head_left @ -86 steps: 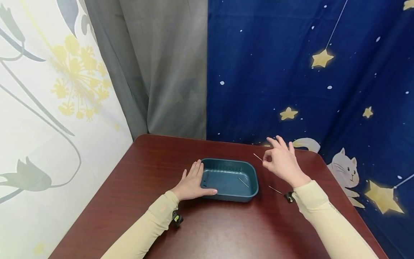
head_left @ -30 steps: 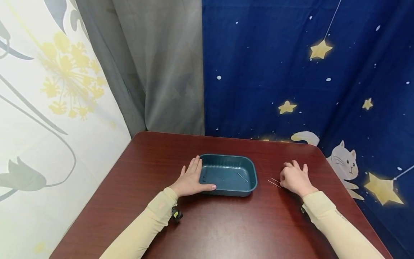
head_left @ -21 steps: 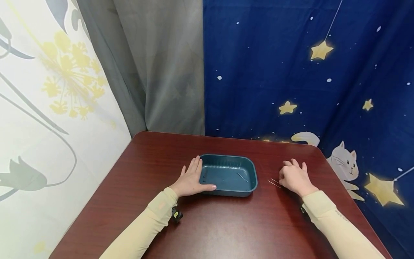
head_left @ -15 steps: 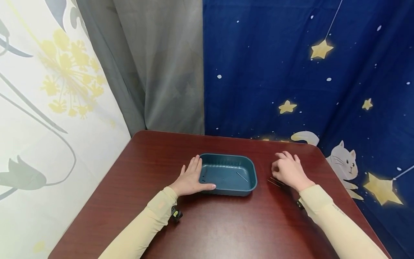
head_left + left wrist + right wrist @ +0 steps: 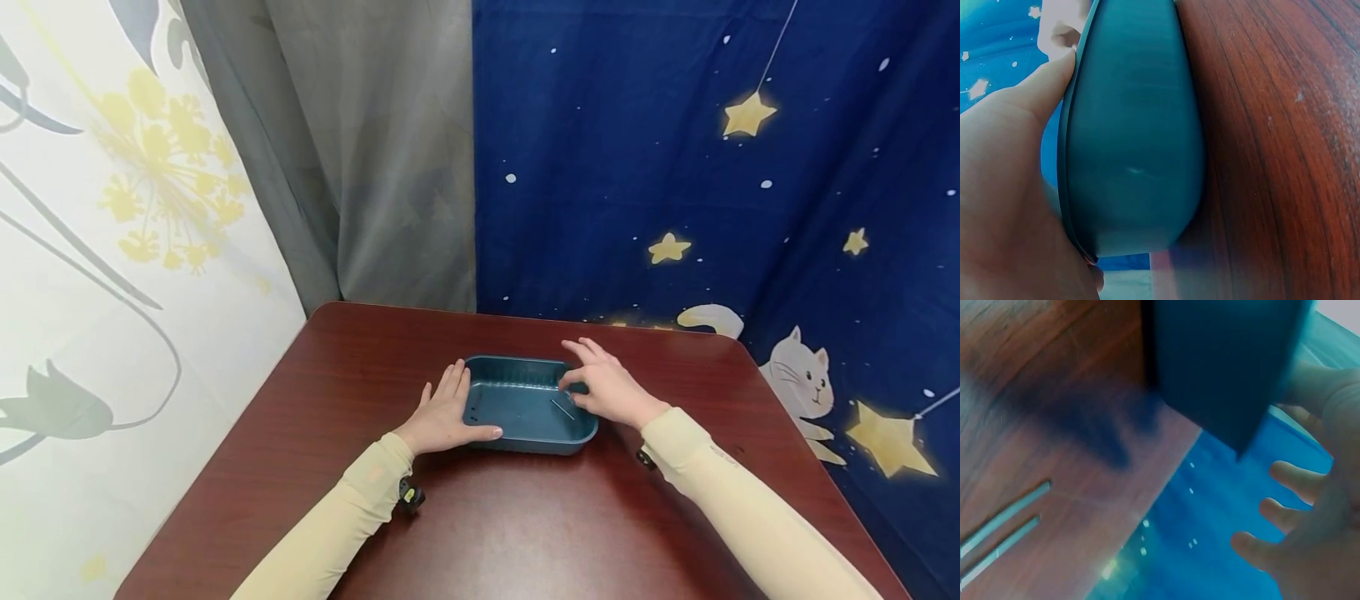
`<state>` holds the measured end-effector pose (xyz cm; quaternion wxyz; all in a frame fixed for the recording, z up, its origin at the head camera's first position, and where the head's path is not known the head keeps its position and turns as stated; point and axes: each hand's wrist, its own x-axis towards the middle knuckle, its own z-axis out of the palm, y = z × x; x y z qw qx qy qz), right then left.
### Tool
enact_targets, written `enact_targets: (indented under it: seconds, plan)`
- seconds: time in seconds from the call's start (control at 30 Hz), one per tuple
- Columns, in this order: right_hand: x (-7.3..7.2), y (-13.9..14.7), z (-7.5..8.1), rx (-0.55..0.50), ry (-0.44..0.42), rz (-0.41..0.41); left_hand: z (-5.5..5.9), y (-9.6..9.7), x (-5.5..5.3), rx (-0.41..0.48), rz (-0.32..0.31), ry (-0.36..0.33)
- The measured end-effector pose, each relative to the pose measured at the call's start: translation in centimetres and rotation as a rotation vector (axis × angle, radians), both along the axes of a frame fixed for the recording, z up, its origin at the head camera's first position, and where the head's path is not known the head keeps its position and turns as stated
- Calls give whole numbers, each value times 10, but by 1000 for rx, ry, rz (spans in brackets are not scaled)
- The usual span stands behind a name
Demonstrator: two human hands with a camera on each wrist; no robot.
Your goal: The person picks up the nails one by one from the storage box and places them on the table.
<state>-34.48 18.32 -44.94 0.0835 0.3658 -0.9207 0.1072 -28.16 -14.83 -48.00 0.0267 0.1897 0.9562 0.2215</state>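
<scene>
A dark teal plastic tray (image 5: 517, 421) sits on the table, with one thin pale stick (image 5: 562, 410) lying inside near its right end. My left hand (image 5: 438, 423) rests against the tray's left end, fingers straight and thumb along the near rim. Over the right end reaches my right hand (image 5: 611, 392), thumb and index finger apart close to the stick, other fingers spread; I see nothing held in it. In the right wrist view, two thin sticks (image 5: 1007, 517) lie side by side on the table; the right hand and arm hide them in the head view.
The table (image 5: 525, 525) is reddish-brown with wood grain. A blue starry curtain (image 5: 600, 167) and a grey curtain (image 5: 405, 167) hang behind its far edge. A white patterned curtain (image 5: 90, 300) hangs at the left.
The right hand laid a stick beside another on the table, let go, then moved left over the tray's right end. The left hand and the tray stay where they were.
</scene>
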Motion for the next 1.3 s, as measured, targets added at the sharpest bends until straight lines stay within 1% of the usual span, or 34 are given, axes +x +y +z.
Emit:
enact_targets:
  seconds: [0.1,0.17,0.4,0.47,0.6,0.7,0.77,0.93,1.07,1.3]
  plan:
    - [-4,-7,-8,25,-36,20,-2,1,-1,0,-1,-3]
    - [-6,-10,-11,44,-51,19,-3,1,-2,-6,0,-7]
    - [-14,-22,-9,116,-80,-5,0,-1,-2,0,10,-4]
    - [-16,-26,-9,147,-62,-8,1,-1,-3,1,11,-10]
    - [-18,-31,-11,191,1,-4,0,0,-5,0,7,-17]
    - [-19,-33,-14,189,62,12,0,0,-6,-3,9,-19]
    - [-19,-34,-17,188,83,7,-1,1,-5,-3,9,-20]
    - [-17,-35,-19,204,86,-44,-1,1,-3,0,1,-18]
    - [-17,-36,-19,201,99,-82,-2,0,-5,11,0,-14]
    - [-20,-38,-23,189,155,-130,-8,0,-8,15,7,-9]
